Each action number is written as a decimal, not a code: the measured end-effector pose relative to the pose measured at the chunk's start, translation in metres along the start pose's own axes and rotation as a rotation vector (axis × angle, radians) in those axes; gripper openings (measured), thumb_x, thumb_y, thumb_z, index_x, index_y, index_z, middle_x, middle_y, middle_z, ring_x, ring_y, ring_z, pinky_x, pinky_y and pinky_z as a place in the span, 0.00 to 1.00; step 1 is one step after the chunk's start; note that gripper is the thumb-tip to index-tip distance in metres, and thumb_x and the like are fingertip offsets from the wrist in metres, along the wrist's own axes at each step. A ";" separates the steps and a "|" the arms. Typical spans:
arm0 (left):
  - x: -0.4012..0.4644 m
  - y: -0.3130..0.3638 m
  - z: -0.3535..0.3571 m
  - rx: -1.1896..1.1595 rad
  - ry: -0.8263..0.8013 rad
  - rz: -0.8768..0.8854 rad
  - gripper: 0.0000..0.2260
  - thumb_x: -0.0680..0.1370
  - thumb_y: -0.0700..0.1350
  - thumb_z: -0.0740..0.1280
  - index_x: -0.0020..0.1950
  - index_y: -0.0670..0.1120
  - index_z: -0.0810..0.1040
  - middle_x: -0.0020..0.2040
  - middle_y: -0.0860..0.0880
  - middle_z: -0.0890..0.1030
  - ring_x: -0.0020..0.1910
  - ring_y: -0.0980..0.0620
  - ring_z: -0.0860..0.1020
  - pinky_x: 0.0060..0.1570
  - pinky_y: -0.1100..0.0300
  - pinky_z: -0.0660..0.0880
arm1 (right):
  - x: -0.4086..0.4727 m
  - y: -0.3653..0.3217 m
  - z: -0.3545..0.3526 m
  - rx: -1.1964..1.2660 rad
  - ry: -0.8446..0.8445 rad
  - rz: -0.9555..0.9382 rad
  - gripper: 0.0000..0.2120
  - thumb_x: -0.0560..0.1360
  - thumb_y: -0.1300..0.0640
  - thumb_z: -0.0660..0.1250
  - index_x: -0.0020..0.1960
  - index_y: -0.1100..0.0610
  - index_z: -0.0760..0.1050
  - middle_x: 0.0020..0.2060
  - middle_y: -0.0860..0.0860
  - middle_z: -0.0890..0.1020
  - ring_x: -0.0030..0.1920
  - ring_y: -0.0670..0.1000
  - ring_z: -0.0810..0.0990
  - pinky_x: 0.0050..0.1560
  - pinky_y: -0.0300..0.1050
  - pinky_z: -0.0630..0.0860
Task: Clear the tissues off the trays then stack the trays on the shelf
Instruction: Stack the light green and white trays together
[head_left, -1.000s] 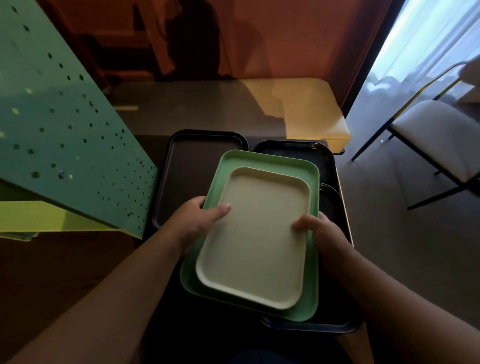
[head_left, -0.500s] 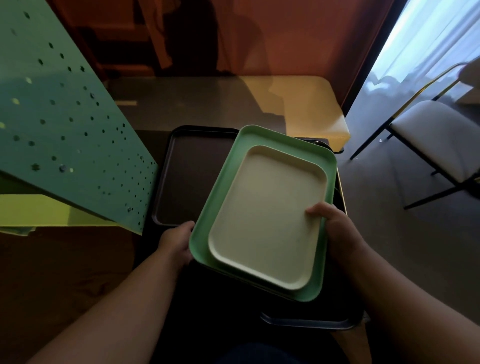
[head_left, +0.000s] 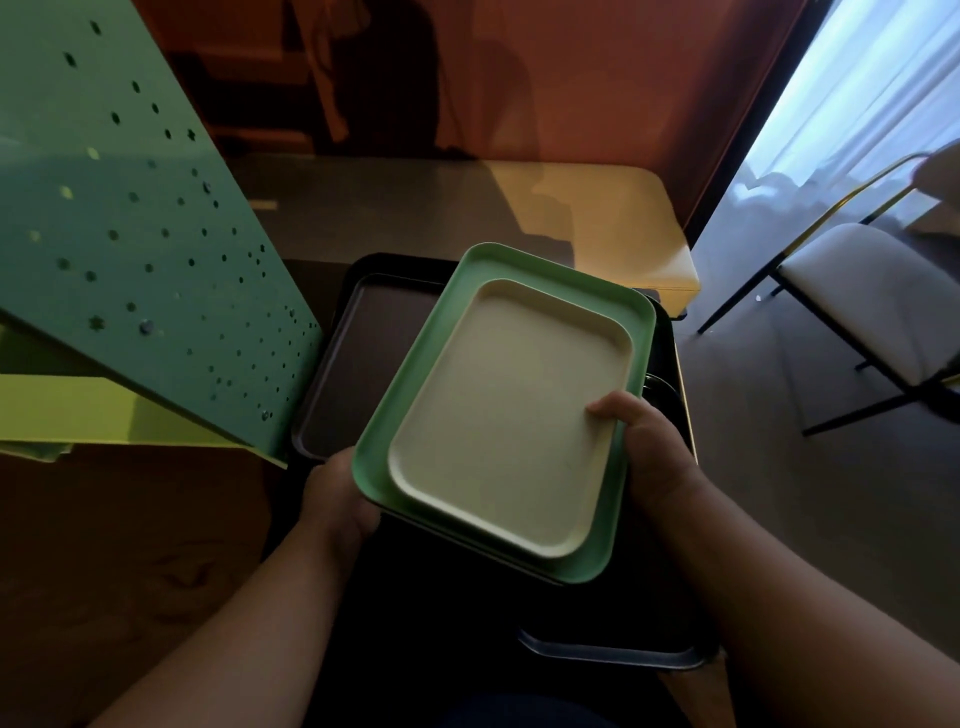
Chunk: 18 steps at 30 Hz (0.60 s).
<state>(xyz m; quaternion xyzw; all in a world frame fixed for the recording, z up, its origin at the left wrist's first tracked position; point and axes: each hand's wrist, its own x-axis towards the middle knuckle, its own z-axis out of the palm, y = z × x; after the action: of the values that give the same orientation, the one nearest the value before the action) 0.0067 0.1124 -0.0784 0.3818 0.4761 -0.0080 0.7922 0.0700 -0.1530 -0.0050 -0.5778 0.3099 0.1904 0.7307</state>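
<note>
Compared with a second ago, the nested pair of trays rides higher and further toward the upper right of the frame, and it now tilts with its near left corner raised clear of the dark trays below; the left hand (head_left: 337, 499), which earlier lay with its thumb on the cream tray's rim, has slid down to the near left corner. That reads as the stack being lifted off the pile, so the clearing step looks finished, since no tissues show on any tray, and the carry to the shelf is probably starting. At centre left the left hand grips the corner of the green tray (head_left: 415, 395) from below, its fingers hidden under the rim. The cream tray (head_left: 509, 415) sits nested inside the green one in the middle of the frame. At centre right the right hand (head_left: 649, 447) clamps the right edge, thumb curled over the cream rim and fingers out of sight underneath. A brown tray (head_left: 363, 364) lies behind at left, just beside the green perforated panel (head_left: 130, 234) in the upper left, and a black tray (head_left: 613, 654) lies below at lower right.
</note>
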 end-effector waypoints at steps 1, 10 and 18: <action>0.001 -0.003 -0.005 -0.049 -0.058 -0.002 0.28 0.68 0.38 0.71 0.67 0.30 0.75 0.62 0.31 0.79 0.59 0.33 0.80 0.48 0.47 0.84 | 0.002 -0.001 0.001 -0.006 0.000 -0.004 0.39 0.51 0.54 0.74 0.63 0.62 0.79 0.60 0.70 0.80 0.50 0.68 0.81 0.56 0.75 0.76; -0.037 -0.006 -0.011 -0.007 -0.270 -0.081 0.11 0.68 0.44 0.79 0.26 0.51 0.86 0.28 0.52 0.84 0.26 0.57 0.83 0.25 0.64 0.79 | -0.007 -0.027 0.012 -0.038 -0.039 -0.107 0.32 0.61 0.59 0.70 0.65 0.58 0.75 0.60 0.67 0.80 0.53 0.69 0.80 0.58 0.73 0.76; -0.051 0.009 0.012 0.059 -0.624 -0.161 0.40 0.52 0.40 0.86 0.62 0.33 0.80 0.62 0.34 0.81 0.58 0.38 0.83 0.52 0.47 0.82 | -0.014 -0.047 -0.024 0.035 -0.104 -0.160 0.32 0.65 0.59 0.69 0.70 0.57 0.73 0.64 0.70 0.77 0.60 0.75 0.77 0.56 0.75 0.76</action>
<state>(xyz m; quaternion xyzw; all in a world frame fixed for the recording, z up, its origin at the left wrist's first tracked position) -0.0092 0.0931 -0.0311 0.3449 0.2385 -0.2010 0.8853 0.0844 -0.1871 0.0353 -0.5771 0.2275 0.1555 0.7688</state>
